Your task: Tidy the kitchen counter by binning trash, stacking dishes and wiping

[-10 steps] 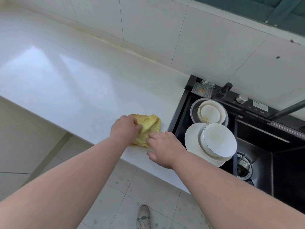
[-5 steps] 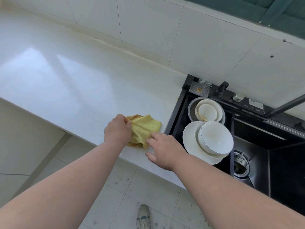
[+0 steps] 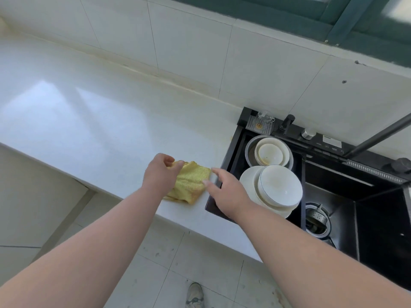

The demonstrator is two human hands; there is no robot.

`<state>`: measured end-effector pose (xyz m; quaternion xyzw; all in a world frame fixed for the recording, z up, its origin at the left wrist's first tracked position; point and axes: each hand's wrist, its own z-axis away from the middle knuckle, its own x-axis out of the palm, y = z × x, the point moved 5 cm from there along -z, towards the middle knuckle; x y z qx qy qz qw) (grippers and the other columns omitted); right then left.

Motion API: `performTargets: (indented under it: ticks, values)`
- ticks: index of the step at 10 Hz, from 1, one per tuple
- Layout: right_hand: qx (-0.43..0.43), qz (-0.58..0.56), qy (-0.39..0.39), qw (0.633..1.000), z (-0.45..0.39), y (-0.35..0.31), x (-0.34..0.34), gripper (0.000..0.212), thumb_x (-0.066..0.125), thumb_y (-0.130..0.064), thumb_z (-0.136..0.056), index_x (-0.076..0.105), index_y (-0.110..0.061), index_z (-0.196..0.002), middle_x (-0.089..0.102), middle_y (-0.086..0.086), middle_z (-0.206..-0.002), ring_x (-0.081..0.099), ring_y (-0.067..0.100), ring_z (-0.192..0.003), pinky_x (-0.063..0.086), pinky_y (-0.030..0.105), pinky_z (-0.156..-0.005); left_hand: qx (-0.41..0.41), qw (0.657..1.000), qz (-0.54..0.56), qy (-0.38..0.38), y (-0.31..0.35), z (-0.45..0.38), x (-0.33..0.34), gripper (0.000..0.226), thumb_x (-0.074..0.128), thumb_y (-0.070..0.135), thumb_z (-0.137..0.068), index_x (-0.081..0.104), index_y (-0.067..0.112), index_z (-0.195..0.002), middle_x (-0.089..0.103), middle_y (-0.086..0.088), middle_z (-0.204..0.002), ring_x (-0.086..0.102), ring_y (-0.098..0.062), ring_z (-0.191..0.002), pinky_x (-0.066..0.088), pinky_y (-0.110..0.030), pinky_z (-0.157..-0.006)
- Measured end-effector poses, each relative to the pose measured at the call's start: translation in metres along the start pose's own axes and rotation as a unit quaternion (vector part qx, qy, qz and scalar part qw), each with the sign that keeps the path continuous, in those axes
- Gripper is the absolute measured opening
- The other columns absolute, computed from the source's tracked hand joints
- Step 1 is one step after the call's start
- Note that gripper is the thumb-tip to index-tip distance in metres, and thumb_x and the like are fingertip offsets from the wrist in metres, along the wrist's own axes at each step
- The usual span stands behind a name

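A yellow cloth (image 3: 189,182) lies folded on the white counter (image 3: 95,130) near its front edge, just left of the black sink (image 3: 364,210). My left hand (image 3: 159,173) pinches the cloth's left corner. My right hand (image 3: 226,190) rests its fingertips on the cloth's right edge, fingers spread. In the sink's left part stand stacked white plates and a bowl (image 3: 278,190). Behind them, smaller white bowls (image 3: 270,153) sit inside a grey metal basin.
A black faucet arm (image 3: 378,135) crosses the upper right above the sink. A drain strainer (image 3: 317,218) sits in the sink bottom. White wall tiles rise behind the counter. My shoe (image 3: 194,295) shows on the tiled floor below.
The cloth has been flattened and folded from a bunched heap. My right hand has slid right to the cloth's edge by the sink; my left hand's grip has loosened into a pinch.
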<state>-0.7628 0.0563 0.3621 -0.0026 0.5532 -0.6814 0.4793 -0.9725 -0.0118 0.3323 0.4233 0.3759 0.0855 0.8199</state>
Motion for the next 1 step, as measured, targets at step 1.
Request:
performTargets:
  ticks: [1]
  values:
    - [0.086,-0.256,0.074,0.960,0.0117,-0.0069,-0.0236,0.051,0.062,-0.042,-0.105,0.054,-0.022,-0.152,0.058,-0.007,-0.150,0.053,0.013,-0.140,0.045,0.041,-0.119,-0.081,0.978,0.191,-0.019,0.0121,0.0199,-0.0061,0.032,0.070,0.046,-0.100,0.066,0.018,-0.116,0.072,-0.003,-0.112,0.069,-0.023,-0.101,0.060,-0.049,-0.094]
